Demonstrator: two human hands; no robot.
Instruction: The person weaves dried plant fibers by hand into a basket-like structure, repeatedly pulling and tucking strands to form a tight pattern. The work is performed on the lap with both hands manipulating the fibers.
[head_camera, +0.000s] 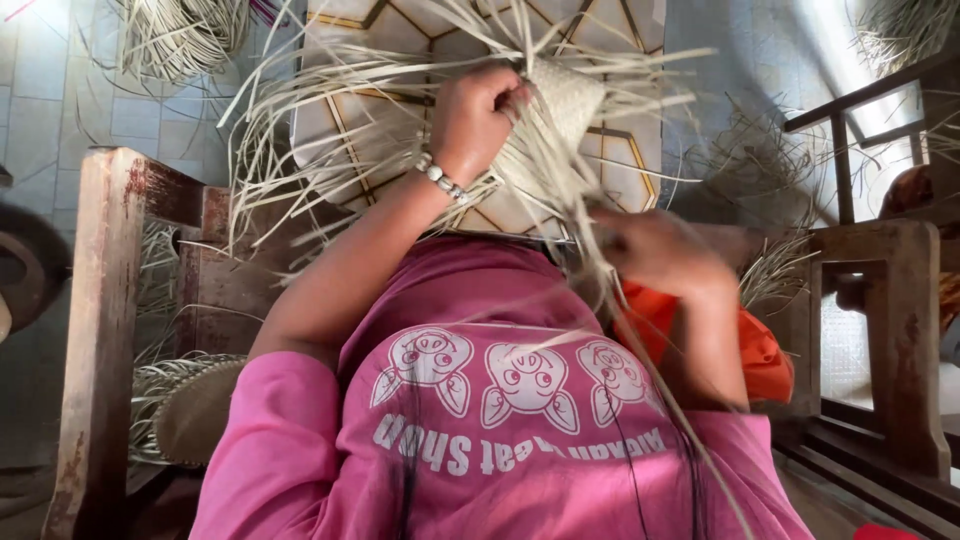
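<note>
Head view: the left hand (470, 115) is fisted tight on the woven piece (563, 100), a pale plaited cone held over the lap with loose straw strips (330, 130) fanning out all round. The right hand (655, 250), blurred, pinches one long strip (640, 350) that runs down across the pink shirt (500, 440), which bears white cartoon prints. A bead bracelet (440, 178) circles the left wrist. Beneath lies a tiled floor (60, 100), pale grey with a patterned panel; a wooden chair (100, 320) frames both sides. More straw bundles (180, 35) lie about.
</note>
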